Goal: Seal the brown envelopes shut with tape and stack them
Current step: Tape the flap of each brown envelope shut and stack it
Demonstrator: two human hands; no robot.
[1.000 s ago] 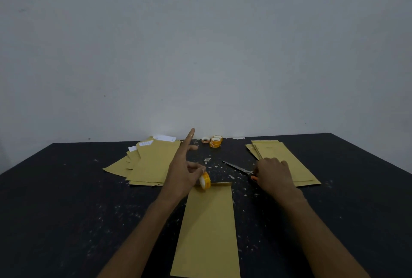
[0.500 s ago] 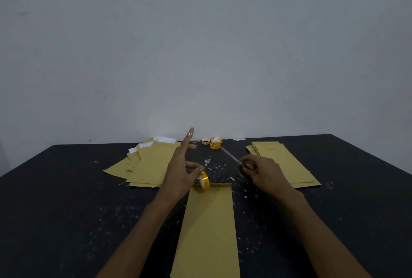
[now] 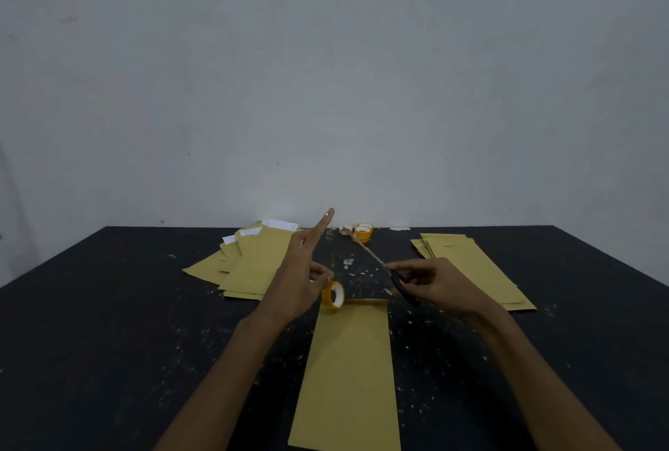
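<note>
The left grip (image 3: 297,280) is closed, by thumb and lower fingers, round a small yellow-cored roll of clear tape (image 3: 333,294), with the forefinger straight and raised. The roll is held just above the far left corner of a long brown paper envelope (image 3: 349,371), which lies flat on the black speckled worktop (image 3: 108,324), below and between the two grips. The right grip (image 3: 440,284) is curled round the dark handles of a pair of metal scissors (image 3: 394,275), whose blades point away from it. Whether a strip is already drawn from the roll cannot be told, since clear tape does not show here.

The envelope is pinned by neither grip, so it is judged likely to be lifted or dragged askew once tape is pulled, and the flap could be sealed crooked. A slack strip could curl and stick to itself when cut. Blades swung toward the left grip could nick its fingers. The neat stack of brown envelopes (image 3: 474,269) beyond the right grip could be nudged by the wrist
</note>
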